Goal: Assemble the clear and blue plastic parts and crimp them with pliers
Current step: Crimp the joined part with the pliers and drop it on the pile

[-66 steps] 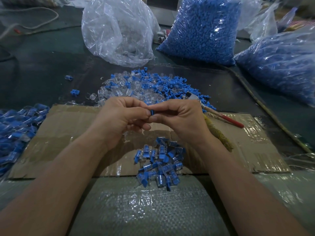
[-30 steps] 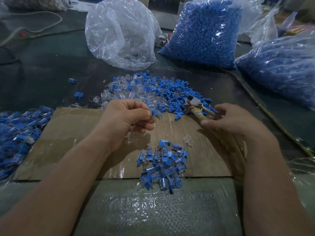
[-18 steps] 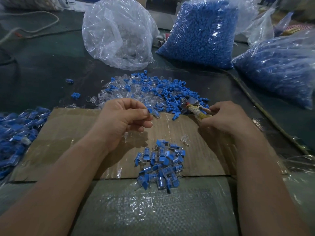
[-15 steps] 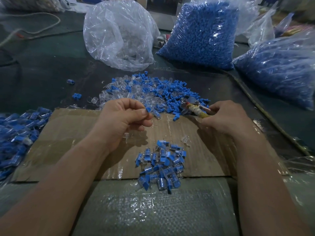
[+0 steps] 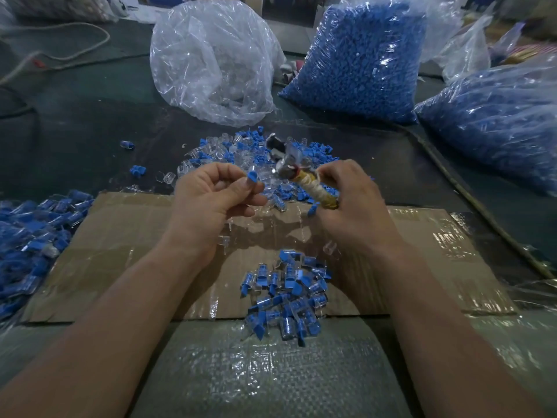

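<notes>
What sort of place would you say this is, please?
Probably a piecework assembly workshop: bulk bags of blue parts stand at the back of the table, a heap of assembled pieces straddles the near edge of the cardboard, and the right hand grips pliers with wrapped handles.

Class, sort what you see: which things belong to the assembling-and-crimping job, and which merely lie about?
Job: left hand, pinched part, right hand, pliers, loose pile, assembled pile.
Lying about: cord, clear bag, blue bags, cardboard.
</notes>
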Motion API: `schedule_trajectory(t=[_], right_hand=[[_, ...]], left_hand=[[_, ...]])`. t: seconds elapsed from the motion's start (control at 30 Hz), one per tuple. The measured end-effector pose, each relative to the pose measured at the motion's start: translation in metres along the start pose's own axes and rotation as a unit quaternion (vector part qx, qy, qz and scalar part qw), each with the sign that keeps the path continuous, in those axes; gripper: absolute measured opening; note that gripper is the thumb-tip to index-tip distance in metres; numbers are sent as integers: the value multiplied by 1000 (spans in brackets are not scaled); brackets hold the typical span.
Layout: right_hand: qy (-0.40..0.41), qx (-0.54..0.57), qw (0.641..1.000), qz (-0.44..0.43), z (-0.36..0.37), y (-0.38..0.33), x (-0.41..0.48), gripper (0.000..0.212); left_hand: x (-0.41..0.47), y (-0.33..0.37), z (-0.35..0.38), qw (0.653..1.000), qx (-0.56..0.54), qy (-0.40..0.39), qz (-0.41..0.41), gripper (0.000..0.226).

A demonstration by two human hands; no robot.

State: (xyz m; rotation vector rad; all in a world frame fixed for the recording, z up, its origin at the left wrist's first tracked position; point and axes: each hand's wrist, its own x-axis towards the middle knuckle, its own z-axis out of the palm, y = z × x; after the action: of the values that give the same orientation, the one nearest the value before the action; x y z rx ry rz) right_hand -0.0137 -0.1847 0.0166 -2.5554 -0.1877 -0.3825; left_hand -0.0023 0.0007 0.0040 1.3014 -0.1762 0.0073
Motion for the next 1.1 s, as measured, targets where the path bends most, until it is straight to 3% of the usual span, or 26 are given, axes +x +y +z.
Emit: schedule_trajectory(t=[0.6, 1.1], right_hand=[[-90, -11, 996, -26, 5, -5, -1, 32], [-95, -23, 995, -24, 2, -13, -2, 23]], left_hand=[[1, -3, -1, 999, 17, 29, 38, 8], [-2, -2, 2, 990, 104, 33, 87, 16]])
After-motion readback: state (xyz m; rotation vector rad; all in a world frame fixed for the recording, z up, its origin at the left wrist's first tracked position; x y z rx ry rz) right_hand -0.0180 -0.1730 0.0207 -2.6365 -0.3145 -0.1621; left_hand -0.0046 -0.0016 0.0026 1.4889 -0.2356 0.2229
